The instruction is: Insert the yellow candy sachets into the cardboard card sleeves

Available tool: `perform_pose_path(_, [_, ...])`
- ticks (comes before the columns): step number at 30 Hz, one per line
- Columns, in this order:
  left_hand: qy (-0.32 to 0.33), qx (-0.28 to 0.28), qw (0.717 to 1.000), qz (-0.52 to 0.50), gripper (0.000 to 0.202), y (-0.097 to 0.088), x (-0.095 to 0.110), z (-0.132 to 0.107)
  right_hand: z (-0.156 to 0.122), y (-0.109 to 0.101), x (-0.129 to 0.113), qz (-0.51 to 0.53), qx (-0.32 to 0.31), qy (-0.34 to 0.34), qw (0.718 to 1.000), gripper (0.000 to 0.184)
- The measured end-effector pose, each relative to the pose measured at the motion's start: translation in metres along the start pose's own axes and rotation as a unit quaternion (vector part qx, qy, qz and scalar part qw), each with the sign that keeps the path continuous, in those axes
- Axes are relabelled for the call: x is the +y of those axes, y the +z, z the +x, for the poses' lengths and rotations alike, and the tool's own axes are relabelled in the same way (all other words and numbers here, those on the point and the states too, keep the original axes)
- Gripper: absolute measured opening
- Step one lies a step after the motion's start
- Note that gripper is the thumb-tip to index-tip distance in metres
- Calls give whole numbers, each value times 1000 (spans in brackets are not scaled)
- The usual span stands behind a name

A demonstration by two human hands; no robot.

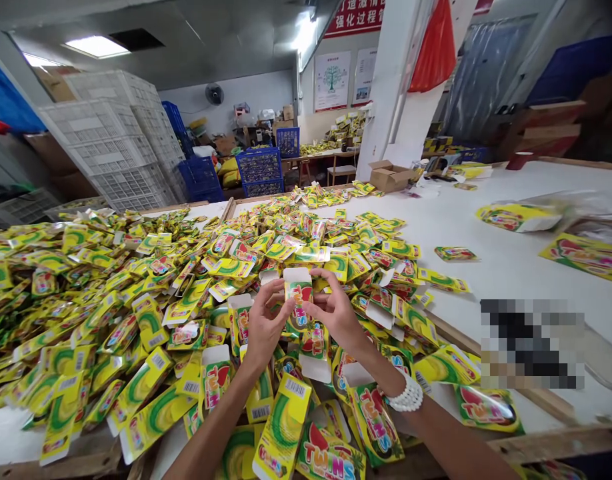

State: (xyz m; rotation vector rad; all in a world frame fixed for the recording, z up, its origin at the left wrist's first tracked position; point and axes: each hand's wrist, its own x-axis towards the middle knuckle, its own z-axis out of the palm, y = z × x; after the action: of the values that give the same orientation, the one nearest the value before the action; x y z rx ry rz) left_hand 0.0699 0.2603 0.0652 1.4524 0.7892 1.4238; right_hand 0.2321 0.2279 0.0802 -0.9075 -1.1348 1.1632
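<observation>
Between both hands, over the heap, is a small yellow-green printed carton (pixel 299 291) marked TWINS, its white top flap standing up. My left hand (pixel 267 320) grips its left side, thumb on the front face. On the right side, my right hand (pixel 336 312) has its thumb on the front and its index finger near the top flap; a white beaded bracelet (pixel 405 393) circles that wrist. Close below my hands lie more cartons of the same print, such as an open one (pixel 217 380) with its white flap up and a flatter one (pixel 285 423).
A big pile of cartons (pixel 86 267) spreads across the left and middle of the white table (pixel 451 293). Wooden strips (pixel 531 393) edge the work area. Printed bags (pixel 519 217) and a blurred patch are at right. Behind stand blue crates (pixel 260 165), white crates (pixel 111 140) and an open cardboard box (pixel 392 176).
</observation>
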Motion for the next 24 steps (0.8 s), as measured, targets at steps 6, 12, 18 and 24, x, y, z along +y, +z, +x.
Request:
perform_pose_path(6, [-16, -11, 999, -35, 49, -1, -1, -2, -2, 1, 3, -25, 22, -28, 999, 56])
perform_pose_path(12, [-23, -44, 998, -47, 40, -5, -7, -2, -2, -2, 8, -65, 14, -39, 997, 42])
perform_pose_path(18, [-1, -57, 997, -51, 44, -7, -9, -1, -2, -6, 8, -97, -4, -47, 994, 41])
perform_pose_path(24, [28, -91, 995, 25, 28, -10, -8, 0, -1, -11, 8, -131, -33, -63, 989, 40])
